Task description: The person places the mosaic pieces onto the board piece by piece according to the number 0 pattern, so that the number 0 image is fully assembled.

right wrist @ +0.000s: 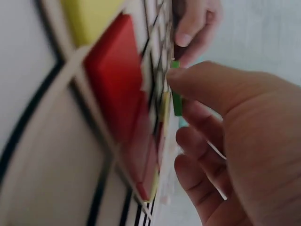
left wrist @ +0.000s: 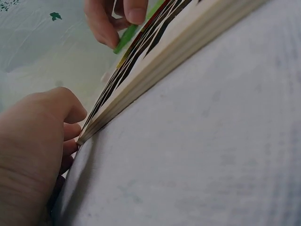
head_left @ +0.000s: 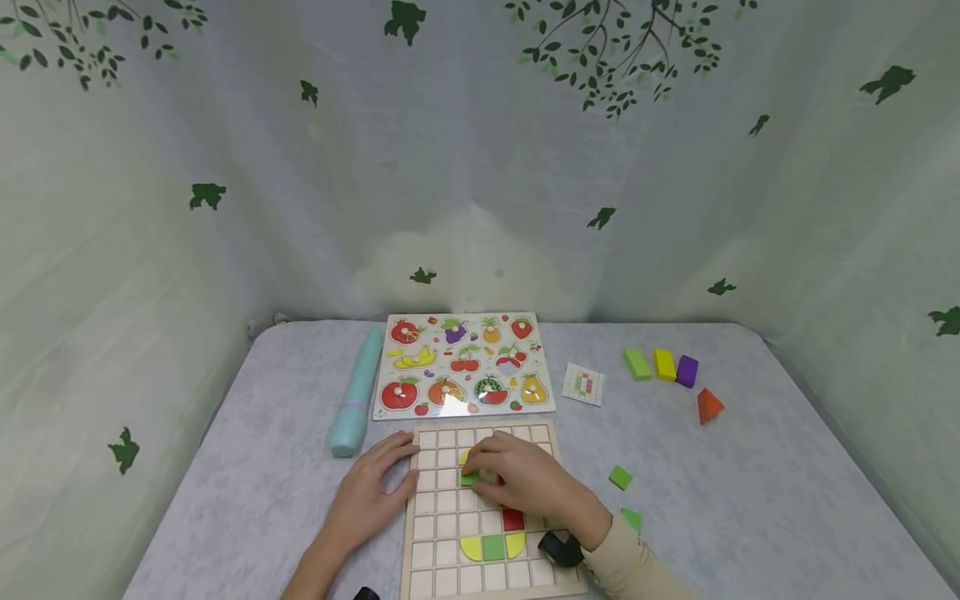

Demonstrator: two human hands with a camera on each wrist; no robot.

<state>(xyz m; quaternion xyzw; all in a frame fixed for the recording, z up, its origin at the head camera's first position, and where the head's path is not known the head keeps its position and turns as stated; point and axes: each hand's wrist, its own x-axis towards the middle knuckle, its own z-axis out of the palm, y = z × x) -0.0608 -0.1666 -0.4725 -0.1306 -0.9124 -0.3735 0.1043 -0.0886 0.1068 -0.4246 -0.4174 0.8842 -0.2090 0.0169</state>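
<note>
My right hand (head_left: 525, 473) is over the upper middle of a wooden grid board (head_left: 446, 554). It pinches a green tile (right wrist: 177, 101) between thumb and fingertips, slightly above the board in the right wrist view. My left hand (head_left: 369, 492) rests at the board's left edge, thumb and fingertips touching the rim. On the grid, a green square (head_left: 493, 547) sits between two yellow rounded pieces (head_left: 471, 548). A red piece (head_left: 513, 520) lies above them. More red pieces (right wrist: 117, 80) show in the right wrist view, partly hidden by my right hand in the head view.
A fruit puzzle board (head_left: 465, 367) lies behind the grid, with a teal tapered case (head_left: 354, 400) left of it. A small pattern card (head_left: 583, 384) is to its right. Green, yellow and purple blocks (head_left: 687, 371), an orange triangle (head_left: 709, 406) and green pieces (head_left: 620, 477) lie further right.
</note>
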